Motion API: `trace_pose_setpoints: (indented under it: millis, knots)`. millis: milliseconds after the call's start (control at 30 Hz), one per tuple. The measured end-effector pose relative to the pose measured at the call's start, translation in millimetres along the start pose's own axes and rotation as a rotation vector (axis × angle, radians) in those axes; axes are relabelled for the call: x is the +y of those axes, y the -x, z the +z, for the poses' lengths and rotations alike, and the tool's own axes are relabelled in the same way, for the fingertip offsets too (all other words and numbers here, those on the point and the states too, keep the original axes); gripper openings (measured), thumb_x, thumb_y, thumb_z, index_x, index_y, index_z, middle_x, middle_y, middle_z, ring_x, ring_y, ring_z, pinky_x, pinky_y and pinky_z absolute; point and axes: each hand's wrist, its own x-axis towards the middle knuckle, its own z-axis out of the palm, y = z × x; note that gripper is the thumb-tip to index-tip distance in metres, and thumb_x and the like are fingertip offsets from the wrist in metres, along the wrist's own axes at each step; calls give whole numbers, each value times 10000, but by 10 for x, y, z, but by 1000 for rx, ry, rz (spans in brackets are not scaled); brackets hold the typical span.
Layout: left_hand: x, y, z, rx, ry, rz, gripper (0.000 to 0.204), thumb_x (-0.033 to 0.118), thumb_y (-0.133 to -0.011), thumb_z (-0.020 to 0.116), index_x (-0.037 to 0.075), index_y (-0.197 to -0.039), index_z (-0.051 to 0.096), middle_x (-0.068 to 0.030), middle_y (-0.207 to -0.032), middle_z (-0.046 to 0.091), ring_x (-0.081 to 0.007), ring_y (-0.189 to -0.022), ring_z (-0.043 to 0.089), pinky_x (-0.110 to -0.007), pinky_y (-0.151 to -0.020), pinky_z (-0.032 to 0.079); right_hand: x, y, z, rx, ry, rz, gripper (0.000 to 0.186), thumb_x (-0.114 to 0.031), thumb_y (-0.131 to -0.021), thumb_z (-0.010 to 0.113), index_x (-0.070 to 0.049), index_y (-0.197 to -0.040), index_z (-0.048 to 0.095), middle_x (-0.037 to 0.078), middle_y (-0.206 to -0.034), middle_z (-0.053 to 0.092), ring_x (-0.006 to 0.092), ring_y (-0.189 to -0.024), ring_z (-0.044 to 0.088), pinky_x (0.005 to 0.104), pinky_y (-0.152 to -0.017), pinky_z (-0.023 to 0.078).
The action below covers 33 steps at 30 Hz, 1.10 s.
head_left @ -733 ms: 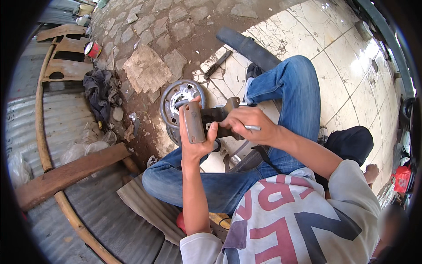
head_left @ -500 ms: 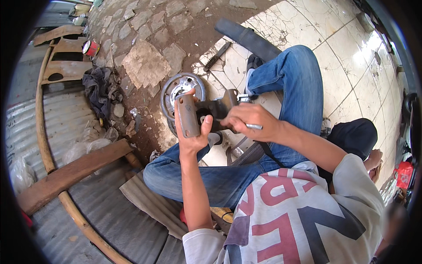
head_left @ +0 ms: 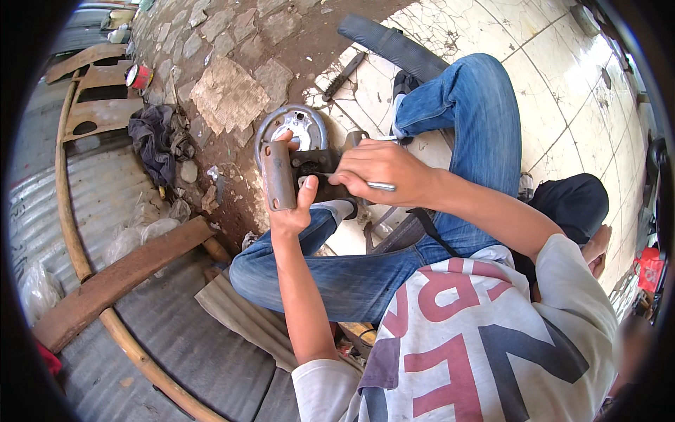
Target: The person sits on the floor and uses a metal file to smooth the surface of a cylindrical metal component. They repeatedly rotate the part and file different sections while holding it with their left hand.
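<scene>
Person sits in blue jeans (head_left: 323, 281), knees apart. Left hand (head_left: 291, 216) grips brown metal bracket (head_left: 278, 177), thumb on near side; bracket is held up between the knees. Right hand (head_left: 385, 169) closed around slim metal tool (head_left: 382, 186), its tip at the bracket's dark middle; exact contact unclear. Grey metal wheel (head_left: 305, 129) just beyond, partly hidden. Farther: dark brush (head_left: 344, 77) on the tiles, then black strip (head_left: 394, 46). Dark rag (head_left: 156, 141) and red can (head_left: 140, 77) off left.
</scene>
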Motion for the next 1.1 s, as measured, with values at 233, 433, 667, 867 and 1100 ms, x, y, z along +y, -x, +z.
trace_pose_setpoints:
  millis: [233, 433, 667, 867, 1100]
  knots:
    - [-21, 64, -43, -8, -46, 23, 691, 263, -828, 698, -20, -1414, 465, -168, -1306, 533, -268, -1182, 527, -403, -1023, 419, -125, 34, -198, -52, -20, 118, 211, -153, -964, 537, -18, -897, 683, 87, -806, 662, 295, -735, 615, 388, -717, 480]
    - [-13, 60, -62, -17, 14, -25, 713, 293, -837, 698, -17, -1429, 450, -156, -1308, 532, -263, -1213, 513, -412, -1055, 391, 16, -17, 72, -27, -20, 10, 198, -136, -962, 554, -13, -874, 681, 83, -784, 667, 277, -693, 615, 395, -683, 473]
    - [-72, 86, -101, 1, 12, -10, 795, 428, -872, 674, -34, -1462, 410, -168, -1360, 508, -270, -1245, 497, -424, -1065, 383, 16, -36, -18, 37, -43, 27, 181, -111, -952, 559, -11, -871, 687, 98, -777, 662, 263, -674, 612, 375, -672, 474]
    - [-133, 162, -144, 4, 21, -15, 804, 447, -886, 676, -24, -1475, 397, -172, -1377, 493, -272, -1255, 488, -418, -1067, 383, -80, 51, 78, -10, -75, 91, 202, -174, -971, 563, -26, -892, 676, 102, -807, 673, 263, -743, 649, 377, -710, 486]
    - [-54, 105, -65, 24, 29, -18, 762, 387, -881, 669, -24, -1468, 409, -163, -1336, 524, -260, -1222, 508, -405, -1054, 390, -61, 10, 215, 27, 26, 43, 168, -161, -948, 590, -30, -890, 677, 89, -785, 668, 270, -738, 645, 378, -727, 483]
